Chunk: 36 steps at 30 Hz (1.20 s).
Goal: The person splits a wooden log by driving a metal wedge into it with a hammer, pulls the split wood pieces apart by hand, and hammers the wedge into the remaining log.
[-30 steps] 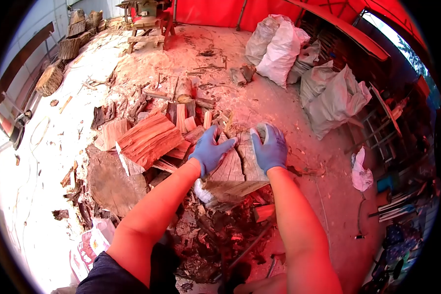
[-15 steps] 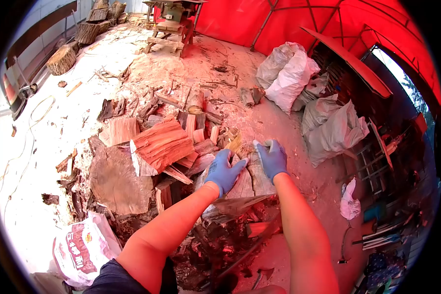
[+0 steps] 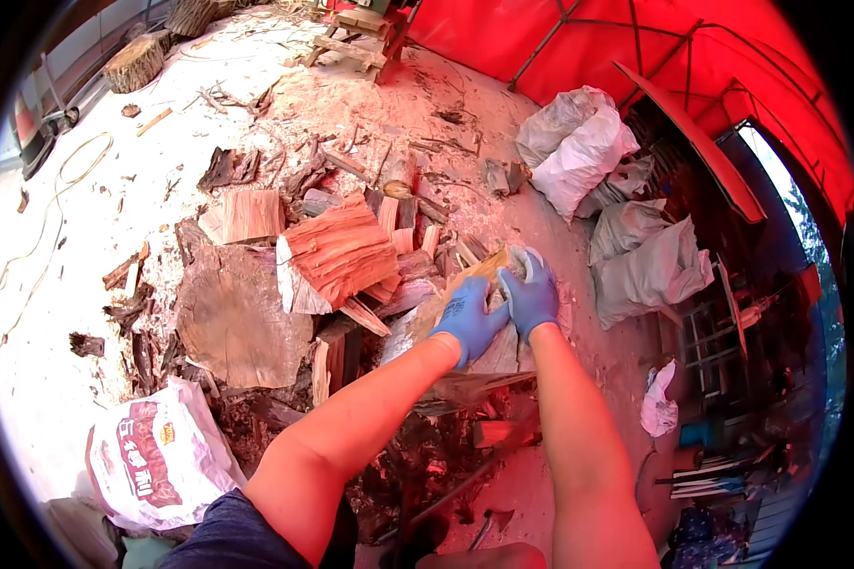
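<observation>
Both my hands wear blue gloves and are close together on a cracked block of wood (image 3: 496,358). My left hand (image 3: 473,321) is closed over a split piece of firewood (image 3: 486,267) with a yellowish edge, its thumb reaching toward the other glove. Beside it, my right hand (image 3: 533,292) curls its fingers at the far end of the same wood; the fingertips are partly hidden. To the left, a large split log (image 3: 342,251) with a reddish torn face leans on other pieces, next to a broad chopping stump (image 3: 237,322).
A printed white sack (image 3: 166,460) stands at the lower left. Pale full sacks (image 3: 579,152) are at the right, near dark shelving and racks (image 3: 721,351). Bark and splinters litter the ground. A cut log round (image 3: 138,64) lies at the upper left, and a cord (image 3: 59,194) runs along the floor.
My hands have come together on the wood, the right moving left and its fingers curling more. The view has shifted, so the surroundings appear higher and farther right.
</observation>
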### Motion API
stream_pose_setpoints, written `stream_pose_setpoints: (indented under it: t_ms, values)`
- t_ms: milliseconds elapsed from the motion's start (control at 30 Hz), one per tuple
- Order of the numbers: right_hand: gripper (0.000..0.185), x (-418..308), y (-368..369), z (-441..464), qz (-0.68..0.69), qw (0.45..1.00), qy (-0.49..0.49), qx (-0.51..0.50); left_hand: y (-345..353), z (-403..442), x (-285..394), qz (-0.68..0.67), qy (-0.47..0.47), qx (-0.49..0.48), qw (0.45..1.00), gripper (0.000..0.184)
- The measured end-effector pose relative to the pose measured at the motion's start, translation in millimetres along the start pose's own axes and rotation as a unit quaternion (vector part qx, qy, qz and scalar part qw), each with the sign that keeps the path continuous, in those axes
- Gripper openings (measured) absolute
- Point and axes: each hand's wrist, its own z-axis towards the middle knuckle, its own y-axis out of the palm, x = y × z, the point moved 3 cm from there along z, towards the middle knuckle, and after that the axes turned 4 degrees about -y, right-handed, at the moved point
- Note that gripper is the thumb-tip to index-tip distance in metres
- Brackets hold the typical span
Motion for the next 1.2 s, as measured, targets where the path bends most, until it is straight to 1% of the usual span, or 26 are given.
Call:
stream_pose_setpoints:
  t_ms: [67, 133, 233, 400, 467, 500, 567, 600, 633, 667, 700, 733, 767, 800, 833, 867, 900, 933, 967, 1000, 1033, 1067, 1100, 1133, 1167, 1200]
  values:
    - [0.053, 3, 1, 1, -0.003, 1.000, 0.005, -0.001, 0, 3, 1, -0.007, 0.003, 0.017, 1.000, 0.051]
    - [0.053, 5, 3, 2, 0.008, 1.000, 0.006, 0.002, 0, 7, -2, -0.015, -0.005, 0.009, 1.000, 0.050]
    - [0.053, 4, 2, 3, 0.018, 1.000, 0.005, 0.003, 1, 5, -2, -0.010, 0.007, 0.024, 1.000, 0.051]
    - [0.055, 0, -1, 4, -0.014, 1.000, 0.013, 0.010, -2, 7, 3, -0.008, 0.008, 0.010, 1.000, 0.050]
    - [0.058, 0, 0, 6, 0.003, 1.000, 0.009, 0.002, -8, 3, 11, -0.011, -0.054, 0.000, 0.999, 0.051]
    - [0.058, 0, -1, 6, 0.007, 1.000, 0.013, 0.008, -8, 2, 12, -0.006, -0.049, -0.004, 0.999, 0.051]
    - [0.061, 0, -4, 7, 0.049, 0.998, 0.032, -0.018, -8, 0, 13, 0.017, -0.072, -0.011, 0.997, 0.056]
    - [0.061, 15, -3, 12, 0.053, 0.998, 0.034, -0.007, -8, -4, 15, 0.023, -0.062, -0.014, 0.998, 0.056]
    - [0.065, 42, 10, 20, 0.212, 0.974, 0.055, -0.048, -10, -15, 15, 0.032, -0.035, 0.015, 0.999, 0.062]
    - [0.068, 59, 16, 23, 0.364, 0.924, 0.072, -0.091, -11, -30, 12, 0.039, -0.010, 0.045, 0.998, 0.068]
    - [0.070, 46, -12, 17, 0.341, 0.932, 0.088, -0.089, -15, -49, 11, 0.096, 0.016, 0.034, 0.995, 0.076]
    - [0.070, 57, -24, 21, 0.345, 0.931, 0.084, -0.081, -16, -69, 13, 0.153, 0.045, 0.023, 0.987, 0.083]
    - [0.072, 79, -40, 24, 0.147, 0.984, 0.084, -0.062, -12, -87, 15, 0.140, 0.038, 0.014, 0.989, 0.088]
    - [0.075, 98, -53, 24, -0.059, 0.994, 0.086, -0.043, -6, -100, 15, 0.125, 0.030, 0.003, 0.992, 0.092]
    - [0.075, 125, -47, 21, -0.056, 0.994, 0.089, -0.036, 2, -100, 16, 0.113, 0.025, 0.031, 0.993, 0.092]
    - [0.077, 160, -25, 15, 0.054, 0.987, 0.127, -0.078, 12, -95, 19, 0.114, 0.028, 0.031, 0.993, 0.092]
    - [0.079, 179, -12, 12, 0.164, 0.966, 0.163, -0.119, 20, -88, 20, 0.092, -0.015, 0.079, 0.992, 0.090]
    - [0.079, 171, -21, 9, 0.163, 0.966, 0.163, -0.118, 28, -84, 18, 0.069, -0.060, 0.127, 0.988, 0.089]
    - [0.081, 151, -32, 3, 0.164, 0.960, 0.182, -0.134, 34, -83, 18, 0.078, -0.042, 0.179, 0.980, 0.082]
    - [0.083, 140, -39, 2, 0.168, 0.954, 0.200, -0.148, 36, -79, 15, 0.080, -0.040, 0.181, 0.979, 0.082]
    - [0.084, 173, -18, 10, 0.178, 0.964, 0.159, -0.116, 34, -73, 10, 0.059, -0.024, 0.183, 0.981, 0.077]
    - [0.084, 165, -25, 5, 0.184, 0.962, 0.164, -0.115, 32, -69, 7, 0.037, -0.010, 0.180, 0.983, 0.072]
    - [0.084, 157, -35, 2, 0.124, 0.970, 0.183, -0.101, 29, -57, 2, 0.017, -0.015, 0.192, 0.981, 0.062]
    - [0.084, 149, -47, -3, 0.062, 0.974, 0.201, -0.087, 26, -38, -12, -0.024, -0.022, 0.206, 0.978, 0.053]
    - [0.084, 150, -52, -9, 0.062, 0.973, 0.203, -0.084, 16, -22, -12, -0.044, -0.082, 0.178, 0.980, 0.056]
    - [0.083, 153, -55, -21, 0.110, 0.969, 0.211, -0.066, 19, 2, -34, -0.126, -0.037, 0.185, 0.974, 0.047]
